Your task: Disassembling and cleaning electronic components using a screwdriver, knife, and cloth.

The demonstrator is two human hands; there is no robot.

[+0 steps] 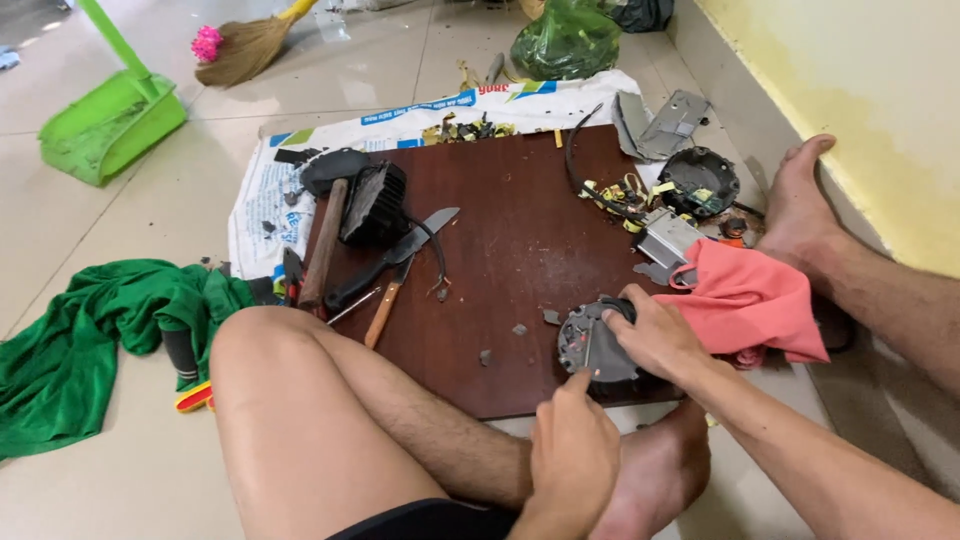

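Observation:
I sit on the floor at a dark brown wooden board point(510, 230). On its near right edge stands a round grey metal part point(592, 345) with small red marks on its face. My right hand point(655, 335) is shut on its right side, fingers curled over the top rim. Just below it is my left hand point(572, 455), whose thumb and fingertips touch the part's lower edge. My bent left knee point(290, 400) and foot point(655, 475) lie in front of the board.
A hammer point(325, 235), a black knife point(395, 255), a black ribbed block point(375, 203) and small tools lie at the board's left. Broken parts and wires point(660, 200), a pink cloth point(745, 300), green cloth point(90, 330), dustpan point(110, 120), broom point(245, 45).

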